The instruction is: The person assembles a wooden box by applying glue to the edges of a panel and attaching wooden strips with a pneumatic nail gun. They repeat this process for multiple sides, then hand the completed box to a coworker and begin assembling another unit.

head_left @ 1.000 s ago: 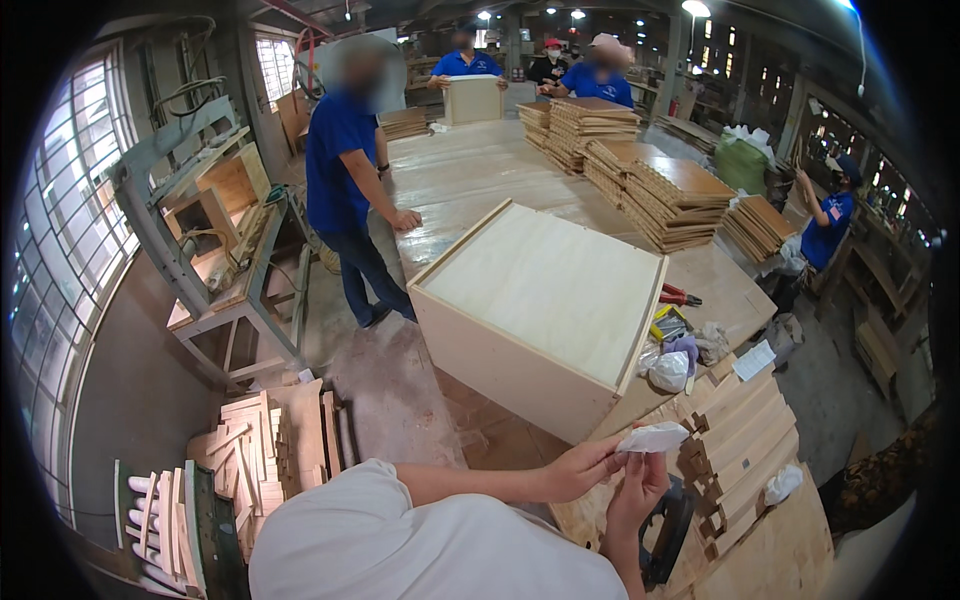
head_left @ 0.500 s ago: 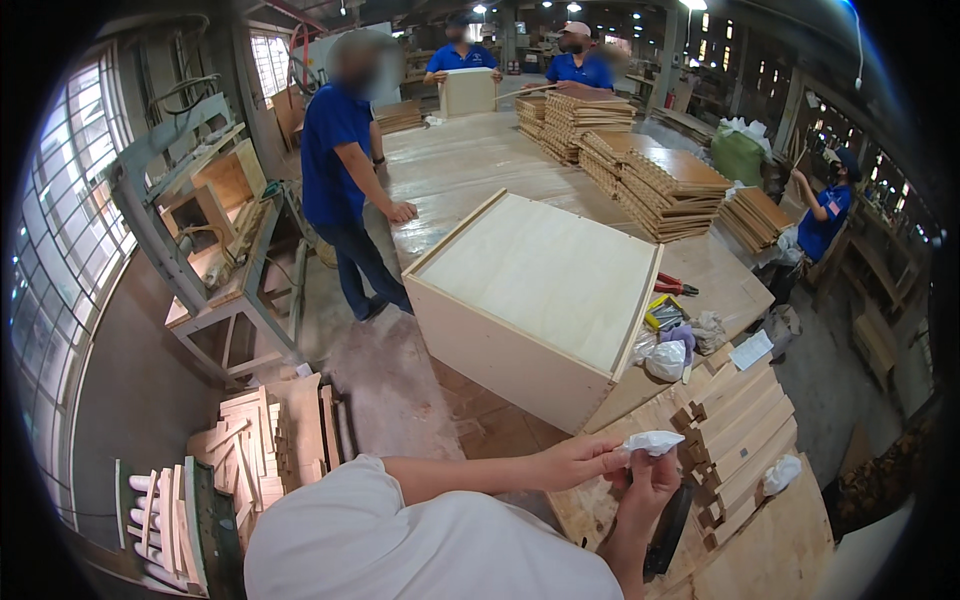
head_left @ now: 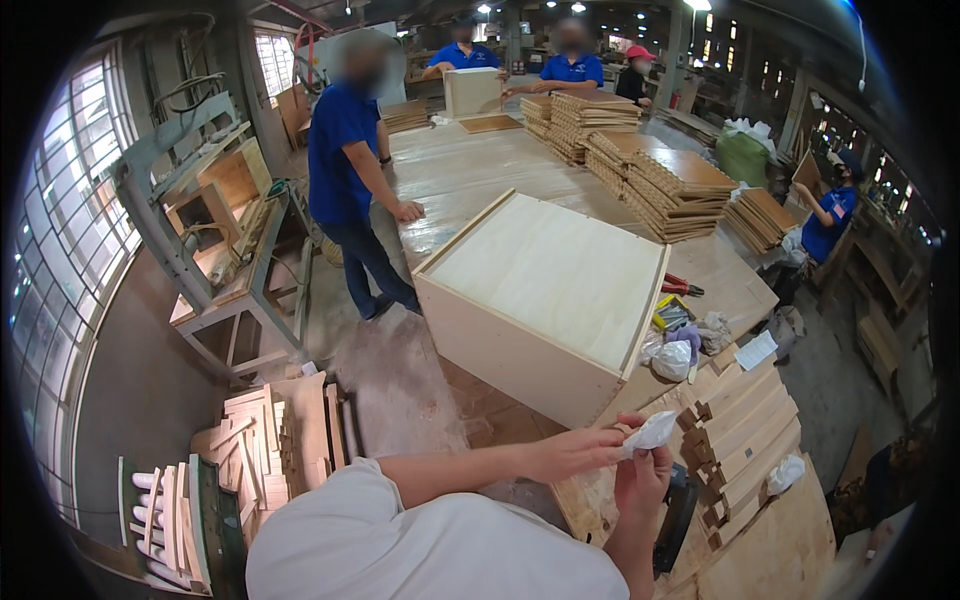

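- At the middle, a big pale wooden box [head_left: 545,280] sits on the surface [head_left: 455,175], with its flat panel facing up.
- The left hand [head_left: 582,452] comes from the left, and its fingers touch the near side of a small white bag [head_left: 652,431]. I cannot tell if these fingers are closed on it.
- The right hand [head_left: 642,485] is just below; its thumb and fingers are together, clamped on the lower part of the bag.
- The bag is in the air between the two hands, tilted up to the right. It looks light and soft, maybe a little slippery, and its thin skin could tear. The gathered lower end seems the best place to pinch, without hard squeezing.
- Beside the right hand is a black tool [head_left: 677,515].
- Farther right lie pale wood pieces [head_left: 745,445] and another white bag [head_left: 785,473].
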A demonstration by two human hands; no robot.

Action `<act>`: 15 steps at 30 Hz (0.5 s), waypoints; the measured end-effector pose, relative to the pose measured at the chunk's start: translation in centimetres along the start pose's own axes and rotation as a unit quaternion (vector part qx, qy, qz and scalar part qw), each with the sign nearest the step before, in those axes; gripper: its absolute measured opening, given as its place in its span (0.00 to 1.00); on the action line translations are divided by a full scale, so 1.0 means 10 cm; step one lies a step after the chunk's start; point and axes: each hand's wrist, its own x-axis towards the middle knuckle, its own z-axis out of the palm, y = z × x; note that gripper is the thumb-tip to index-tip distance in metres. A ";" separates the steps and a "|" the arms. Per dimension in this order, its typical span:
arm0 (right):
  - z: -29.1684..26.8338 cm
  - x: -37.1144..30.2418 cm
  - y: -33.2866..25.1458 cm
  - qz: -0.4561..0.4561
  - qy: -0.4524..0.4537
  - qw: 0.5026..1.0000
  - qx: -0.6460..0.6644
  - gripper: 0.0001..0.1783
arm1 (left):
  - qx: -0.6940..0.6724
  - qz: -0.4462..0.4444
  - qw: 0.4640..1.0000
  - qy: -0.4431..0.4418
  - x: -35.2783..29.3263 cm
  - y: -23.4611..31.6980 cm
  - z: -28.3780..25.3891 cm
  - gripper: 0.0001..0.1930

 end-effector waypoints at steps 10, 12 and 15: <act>0.11 0.01 0.08 -0.038 0.012 0.993 -0.113 0.18 | 0.097 0.031 0.989 0.104 0.04 0.10 0.06 0.09; 0.19 -0.05 0.16 -0.051 0.059 0.996 -0.041 0.18 | 0.189 0.129 0.958 0.173 0.02 0.07 0.07 0.07; 0.23 -0.09 0.21 -0.071 0.078 0.993 -0.053 0.15 | 0.275 0.139 0.935 0.176 0.00 0.07 0.00 0.06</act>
